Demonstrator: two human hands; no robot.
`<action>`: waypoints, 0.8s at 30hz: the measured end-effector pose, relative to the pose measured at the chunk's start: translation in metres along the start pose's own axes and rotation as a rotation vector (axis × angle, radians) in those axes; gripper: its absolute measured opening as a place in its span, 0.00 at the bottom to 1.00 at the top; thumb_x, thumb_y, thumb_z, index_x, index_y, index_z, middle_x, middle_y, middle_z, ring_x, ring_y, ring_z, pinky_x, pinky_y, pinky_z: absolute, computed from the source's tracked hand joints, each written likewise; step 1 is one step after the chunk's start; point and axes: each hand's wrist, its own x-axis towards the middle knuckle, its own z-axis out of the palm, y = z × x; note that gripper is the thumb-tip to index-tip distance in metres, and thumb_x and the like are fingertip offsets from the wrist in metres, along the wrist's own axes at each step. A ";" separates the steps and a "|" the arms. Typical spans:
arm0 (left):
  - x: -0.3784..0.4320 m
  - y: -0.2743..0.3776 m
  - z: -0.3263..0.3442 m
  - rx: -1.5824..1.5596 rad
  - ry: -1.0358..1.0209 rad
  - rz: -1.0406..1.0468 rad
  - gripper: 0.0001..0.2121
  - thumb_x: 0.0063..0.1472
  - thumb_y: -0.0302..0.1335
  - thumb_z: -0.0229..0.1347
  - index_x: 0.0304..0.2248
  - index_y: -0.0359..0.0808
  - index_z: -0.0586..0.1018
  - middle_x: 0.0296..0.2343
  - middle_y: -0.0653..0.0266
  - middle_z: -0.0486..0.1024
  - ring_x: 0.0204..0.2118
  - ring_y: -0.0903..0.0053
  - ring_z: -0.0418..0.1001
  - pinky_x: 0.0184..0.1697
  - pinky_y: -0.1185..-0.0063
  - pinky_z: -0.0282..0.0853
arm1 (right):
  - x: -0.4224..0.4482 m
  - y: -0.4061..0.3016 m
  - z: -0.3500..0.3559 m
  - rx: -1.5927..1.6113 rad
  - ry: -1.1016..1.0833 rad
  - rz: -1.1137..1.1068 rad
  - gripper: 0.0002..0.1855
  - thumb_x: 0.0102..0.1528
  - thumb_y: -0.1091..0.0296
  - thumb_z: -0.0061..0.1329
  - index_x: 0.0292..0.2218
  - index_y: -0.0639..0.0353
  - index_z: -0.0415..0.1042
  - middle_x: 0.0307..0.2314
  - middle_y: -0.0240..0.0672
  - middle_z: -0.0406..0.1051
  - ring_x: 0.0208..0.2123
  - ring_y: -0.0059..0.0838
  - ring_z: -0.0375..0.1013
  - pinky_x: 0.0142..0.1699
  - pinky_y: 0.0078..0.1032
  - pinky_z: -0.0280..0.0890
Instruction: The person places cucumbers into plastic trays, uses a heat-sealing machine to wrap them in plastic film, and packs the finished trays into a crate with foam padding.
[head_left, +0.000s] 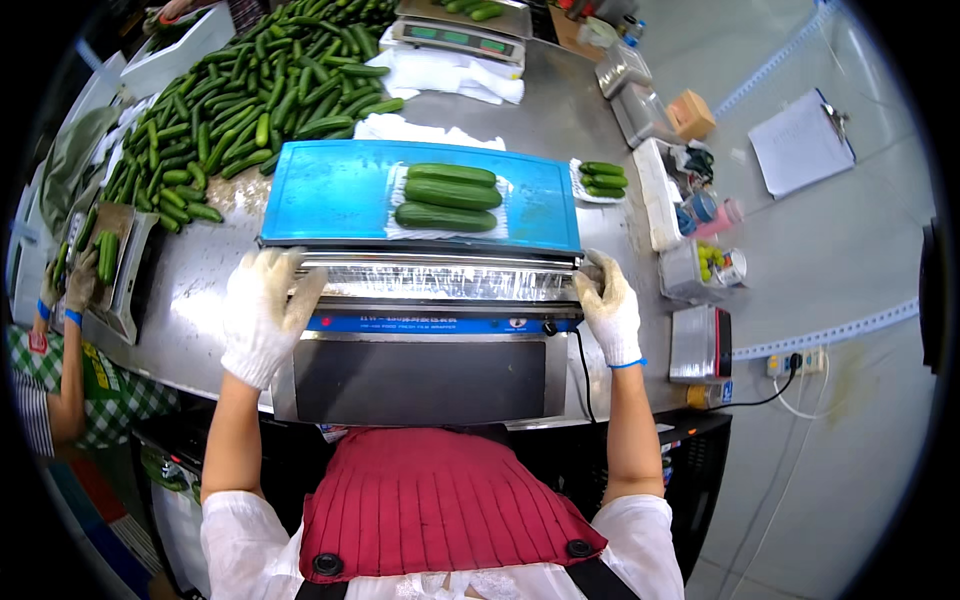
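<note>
My left hand (268, 311), in a white knit glove, is at the left end of a clear plastic film roll (442, 281) on a film wrapping machine (420, 324). At the roll's right end is my right hand (611, 304), gloved alike, with a blue band at the wrist. Both thumbs stand apart from the fingers; whether film is pinched in either hand is unclear. Beyond the roll, three cucumbers (450, 196) lie side by side on a white tray (399, 217), resting on a blue board (330, 191). The machine's dark flat plate (420, 381) lies nearest me.
A large cucumber heap (285, 82) covers the back left. A small tray of cucumbers (602, 180) sits right of the board. A digital scale (459, 37) stands behind. At left, a co-worker's gloved hands (79, 281) are beside another scale (124, 300). Containers (651, 195) line the right edge.
</note>
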 end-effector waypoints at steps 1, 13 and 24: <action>-0.007 -0.017 0.016 0.274 -0.135 -0.010 0.14 0.53 0.37 0.61 0.25 0.33 0.81 0.26 0.54 0.75 0.32 0.60 0.72 0.35 0.68 0.67 | -0.003 -0.001 -0.004 -0.091 -0.004 0.027 0.28 0.53 0.63 0.53 0.53 0.64 0.64 0.33 0.41 0.76 0.33 0.32 0.77 0.40 0.27 0.70; -0.002 -0.021 0.082 -0.156 -0.063 -0.224 0.17 0.52 0.36 0.60 0.15 0.32 0.73 0.20 0.57 0.70 0.24 0.66 0.68 0.30 0.70 0.63 | 0.004 0.007 0.014 -0.127 0.042 0.124 0.38 0.46 0.68 0.53 0.57 0.69 0.57 0.21 0.34 0.71 0.24 0.27 0.71 0.34 0.26 0.68; -0.040 -0.001 -0.018 -1.672 -0.636 -0.540 0.16 0.56 0.29 0.57 0.15 0.34 0.66 0.19 0.58 0.67 0.20 0.69 0.65 0.25 0.78 0.61 | -0.065 -0.036 -0.067 1.176 -0.783 0.665 0.14 0.47 0.76 0.52 0.37 0.66 0.70 0.15 0.24 0.57 0.12 0.14 0.53 0.16 0.15 0.45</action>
